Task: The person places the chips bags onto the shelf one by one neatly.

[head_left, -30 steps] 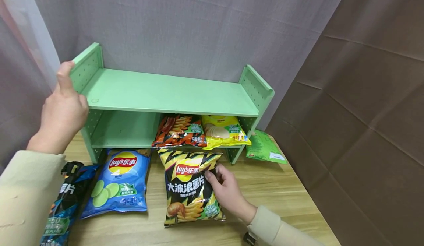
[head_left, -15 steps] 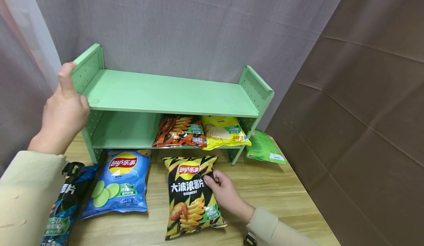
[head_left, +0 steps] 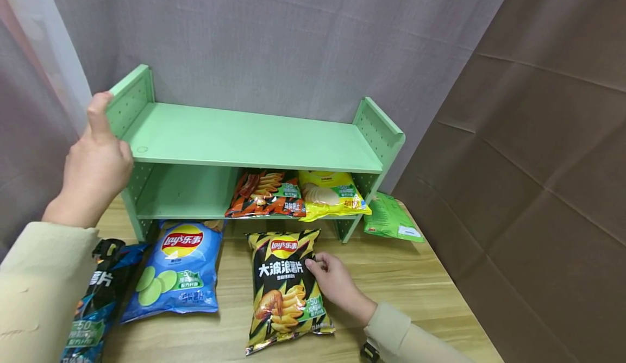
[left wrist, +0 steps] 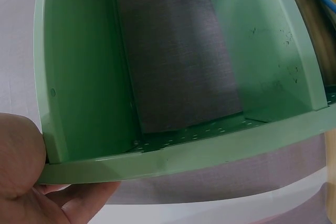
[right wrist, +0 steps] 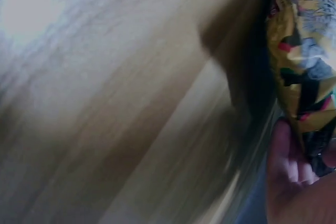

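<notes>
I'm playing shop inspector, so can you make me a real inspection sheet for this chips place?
Surface: wood-look table, pale with streaky grain.
Job's things: black-and-gold chip bag, front showing, before the green shelf; cannot tell if it touches the table. Red bag and yellow bag lie side by side on the lower board. On the table are the blue bag, green bag and black-and-blue bag, partly hidden by a sleeve.
Clutter: nothing seen besides bags.
Hands: left hand grips the shelf's left end; right hand pinches the black-and-gold bag's right edge.
Cables: nothing seen.
Surroundings: grey curtain behind; creased brown covering at right.
</notes>
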Motion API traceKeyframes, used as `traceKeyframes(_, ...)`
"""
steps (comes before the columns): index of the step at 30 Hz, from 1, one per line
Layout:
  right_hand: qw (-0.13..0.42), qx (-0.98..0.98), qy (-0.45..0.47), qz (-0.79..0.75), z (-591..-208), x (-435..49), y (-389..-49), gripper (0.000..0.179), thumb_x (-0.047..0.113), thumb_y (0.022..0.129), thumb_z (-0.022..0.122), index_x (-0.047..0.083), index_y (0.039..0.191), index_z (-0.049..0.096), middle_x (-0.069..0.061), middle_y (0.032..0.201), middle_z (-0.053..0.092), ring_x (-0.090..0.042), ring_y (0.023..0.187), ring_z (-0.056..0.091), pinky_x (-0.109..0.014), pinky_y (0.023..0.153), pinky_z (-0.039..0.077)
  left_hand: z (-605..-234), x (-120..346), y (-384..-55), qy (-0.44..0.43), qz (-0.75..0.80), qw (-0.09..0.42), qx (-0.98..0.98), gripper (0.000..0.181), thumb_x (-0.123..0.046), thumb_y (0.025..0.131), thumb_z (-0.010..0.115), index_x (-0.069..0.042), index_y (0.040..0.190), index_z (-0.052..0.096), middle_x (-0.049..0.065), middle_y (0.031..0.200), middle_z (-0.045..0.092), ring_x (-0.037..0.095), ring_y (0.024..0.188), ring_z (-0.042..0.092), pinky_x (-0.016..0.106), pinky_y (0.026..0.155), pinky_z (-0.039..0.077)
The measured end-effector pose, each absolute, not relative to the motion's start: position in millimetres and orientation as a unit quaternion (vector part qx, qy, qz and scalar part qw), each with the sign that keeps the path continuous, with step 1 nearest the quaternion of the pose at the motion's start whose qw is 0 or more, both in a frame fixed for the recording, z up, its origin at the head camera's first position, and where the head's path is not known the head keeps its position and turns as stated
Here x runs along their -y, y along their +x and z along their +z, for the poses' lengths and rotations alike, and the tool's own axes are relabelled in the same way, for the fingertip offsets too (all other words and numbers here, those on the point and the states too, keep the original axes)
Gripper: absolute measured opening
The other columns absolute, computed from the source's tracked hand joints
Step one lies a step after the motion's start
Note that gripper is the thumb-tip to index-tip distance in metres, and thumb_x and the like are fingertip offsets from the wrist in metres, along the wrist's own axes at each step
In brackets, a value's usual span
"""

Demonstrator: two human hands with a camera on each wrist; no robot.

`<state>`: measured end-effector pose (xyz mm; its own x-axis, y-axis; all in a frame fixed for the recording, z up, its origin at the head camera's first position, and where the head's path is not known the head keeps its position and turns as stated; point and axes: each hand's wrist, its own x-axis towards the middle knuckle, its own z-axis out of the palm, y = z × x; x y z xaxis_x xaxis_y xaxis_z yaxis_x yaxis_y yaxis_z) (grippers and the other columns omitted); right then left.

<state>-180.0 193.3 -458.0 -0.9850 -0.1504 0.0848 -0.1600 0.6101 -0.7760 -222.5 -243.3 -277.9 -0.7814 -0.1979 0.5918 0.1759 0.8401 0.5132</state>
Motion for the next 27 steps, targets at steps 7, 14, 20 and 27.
traceKeyframes(7,0.008,0.896,0.074,0.437,-453,-192,-182,0.047,0.030,0.096,0.060,-0.007,0.123,0.053,-0.007,0.096,0.063,-0.018,0.084,0.061,-0.033,0.074,0.051,-277,244,-222,0.005,-0.282,0.328,0.902,0.071,-0.001,0.087,0.033,-0.027,0.147,0.004,0.029,0.091,0.042,0.037,0.047,0.038,0.044,0.040,0.027)
traceKeyframes(14,-0.018,0.886,0.024,0.462,-440,-175,-170,0.081,0.053,0.090,0.060,-0.003,0.141,0.034,-0.024,0.131,0.048,-0.035,0.115,0.053,-0.049,0.094,0.044,-276,245,-222,0.006,-0.280,0.327,0.903,0.071,-0.001,0.087,0.032,-0.026,0.147,0.004,0.028,0.091,0.041,0.036,0.046,0.038,0.044,0.040,0.027)
traceKeyframes(20,-0.052,0.900,0.013,0.432,-436,-161,-157,0.102,0.062,0.083,0.062,-0.002,0.149,0.019,-0.031,0.139,0.036,-0.045,0.126,0.040,-0.058,0.099,0.036,-278,245,-222,0.002,-0.282,0.333,0.900,0.071,-0.001,0.087,0.033,-0.026,0.147,0.005,0.028,0.090,0.042,0.036,0.045,0.037,0.044,0.039,0.026)
traceKeyframes(27,-0.065,0.898,-0.007,0.436,-445,-161,-157,0.109,0.061,0.076,0.070,0.000,0.150,0.018,-0.029,0.140,0.036,-0.044,0.127,0.040,-0.060,0.099,0.035,-279,243,-223,-0.004,-0.280,0.343,0.897,0.071,-0.001,0.087,0.033,-0.026,0.147,0.006,0.028,0.085,0.042,0.036,0.043,0.037,0.044,0.038,0.025)
